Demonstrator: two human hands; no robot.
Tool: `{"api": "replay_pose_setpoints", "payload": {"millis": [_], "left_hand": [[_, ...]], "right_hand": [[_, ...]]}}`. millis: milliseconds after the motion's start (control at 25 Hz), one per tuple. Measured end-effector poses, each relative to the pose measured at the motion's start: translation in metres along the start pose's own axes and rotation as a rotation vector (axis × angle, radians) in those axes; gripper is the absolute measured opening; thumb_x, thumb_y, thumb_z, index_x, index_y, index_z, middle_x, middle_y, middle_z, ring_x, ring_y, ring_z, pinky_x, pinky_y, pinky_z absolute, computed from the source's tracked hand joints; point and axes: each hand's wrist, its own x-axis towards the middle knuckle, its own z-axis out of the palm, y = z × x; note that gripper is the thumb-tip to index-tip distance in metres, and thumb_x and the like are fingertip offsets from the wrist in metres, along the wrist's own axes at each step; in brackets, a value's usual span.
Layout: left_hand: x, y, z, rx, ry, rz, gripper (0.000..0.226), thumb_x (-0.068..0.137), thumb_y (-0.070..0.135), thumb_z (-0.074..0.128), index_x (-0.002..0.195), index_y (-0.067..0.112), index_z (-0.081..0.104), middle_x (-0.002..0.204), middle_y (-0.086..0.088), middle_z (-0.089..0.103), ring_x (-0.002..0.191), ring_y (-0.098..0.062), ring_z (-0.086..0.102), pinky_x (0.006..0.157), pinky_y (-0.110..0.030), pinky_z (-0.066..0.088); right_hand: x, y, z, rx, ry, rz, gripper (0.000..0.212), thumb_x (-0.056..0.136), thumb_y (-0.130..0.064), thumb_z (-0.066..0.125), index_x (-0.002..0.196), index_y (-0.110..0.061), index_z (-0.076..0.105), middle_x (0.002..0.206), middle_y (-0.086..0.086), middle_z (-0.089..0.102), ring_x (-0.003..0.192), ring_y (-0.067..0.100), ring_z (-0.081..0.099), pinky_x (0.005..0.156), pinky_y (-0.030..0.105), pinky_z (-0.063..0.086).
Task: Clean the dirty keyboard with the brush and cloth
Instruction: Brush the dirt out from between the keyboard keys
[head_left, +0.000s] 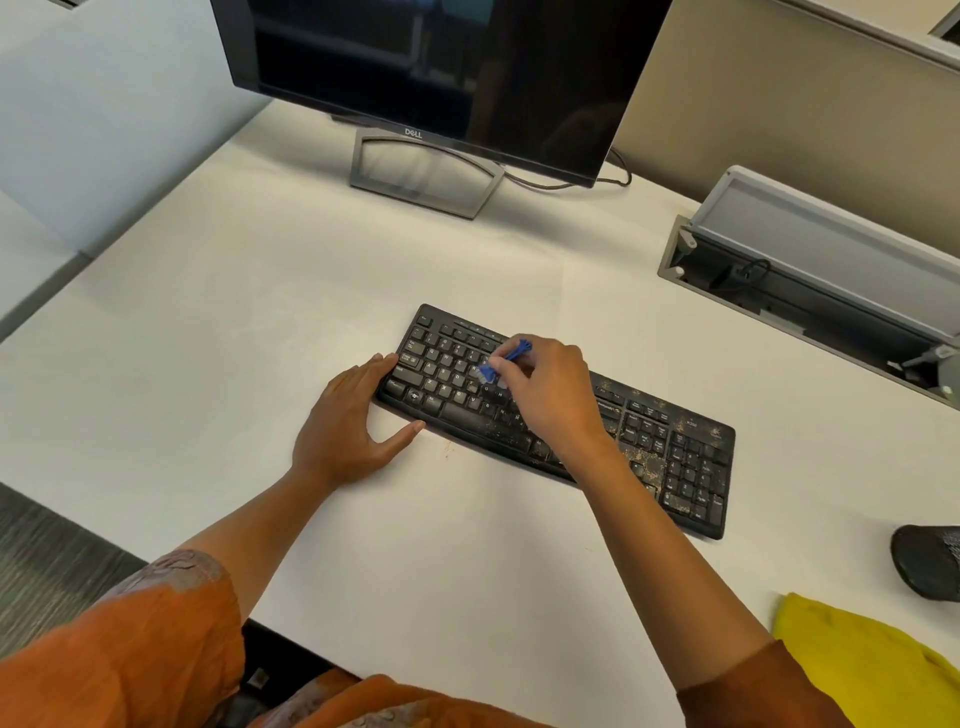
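One black keyboard (561, 415) lies in front of the monitor (441, 67) on the white desk (260, 312). The right hand (545, 389) pinches one small blue brush (506, 358) over the middle keys, with the brush tip down on them. The left hand (353, 421) rests flat against the keyboard's left end, fingers straight and thumb spread, holding it steady.

The job looks partly done. The keys at the keyboard's left end look mostly clean. The keys at its right end are covered in brown crumbs and dust, so lots of brushing is left. One yellow cloth (872, 665) sits well away from the keyboard, near the desk's front edge, and no hand touches it. I think wiping comes later. One dark mouse (930, 561) sits beside the cloth.
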Motion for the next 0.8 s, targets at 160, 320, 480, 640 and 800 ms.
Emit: {"api": "replay_pose_setpoints", "payload": {"millis": [160, 320, 480, 640, 800], "left_hand": [[0.001, -0.001, 0.002, -0.005, -0.004, 0.011, 0.084, 0.084, 0.066, 0.062, 0.152, 0.022, 0.042, 0.149, 0.003, 0.054, 0.145, -0.018, 0.042, 0.119, -0.032, 0.032], [0.001, -0.001, 0.001, -0.002, 0.007, 0.013, 0.084, 0.084, 0.065, 0.061, 0.152, 0.021, 0.042, 0.149, 0.001, 0.054, 0.145, -0.018, 0.042, 0.119, -0.034, 0.033], [0.000, 0.000, 0.001, -0.002, 0.002, 0.011, 0.084, 0.084, 0.066, 0.061, 0.152, 0.020, 0.042, 0.149, 0.001, 0.054, 0.145, -0.018, 0.042, 0.118, -0.031, 0.031], [0.000, -0.001, 0.001, -0.004, -0.008, 0.002, 0.085, 0.084, 0.067, 0.061, 0.153, 0.022, 0.041, 0.150, 0.002, 0.054, 0.145, -0.018, 0.042, 0.119, -0.034, 0.033], [0.000, 0.000, 0.001, -0.003, 0.001, 0.008, 0.084, 0.084, 0.066, 0.061, 0.152, 0.021, 0.042, 0.150, 0.001, 0.054, 0.145, -0.018, 0.042, 0.119, -0.034, 0.032]], "right_hand": [[0.002, 0.007, -0.003, -0.116, -0.168, -0.055, 0.009, 0.093, -0.029, 0.068, 0.090, -0.024, 0.075, 0.071, -0.016, 0.067, 0.056, 0.010, 0.060, 0.053, 0.016, 0.040], [0.009, 0.015, -0.021, -0.207, -0.200, 0.026, 0.010, 0.095, -0.022, 0.066, 0.089, -0.016, 0.072, 0.067, -0.014, 0.062, 0.051, -0.006, 0.057, 0.047, 0.009, 0.035], [0.010, 0.005, -0.007, -0.055, -0.152, -0.045, 0.010, 0.093, -0.030, 0.069, 0.087, -0.024, 0.075, 0.075, -0.008, 0.072, 0.068, 0.013, 0.066, 0.063, 0.025, 0.051], [0.013, 0.012, -0.011, -0.198, -0.226, 0.014, 0.010, 0.095, -0.025, 0.066, 0.090, -0.019, 0.073, 0.074, -0.009, 0.065, 0.063, 0.009, 0.057, 0.055, 0.020, 0.037], [0.014, 0.012, -0.017, -0.228, -0.186, 0.022, 0.010, 0.095, -0.026, 0.065, 0.088, -0.021, 0.071, 0.077, -0.005, 0.067, 0.068, 0.013, 0.062, 0.060, 0.025, 0.046]]}}
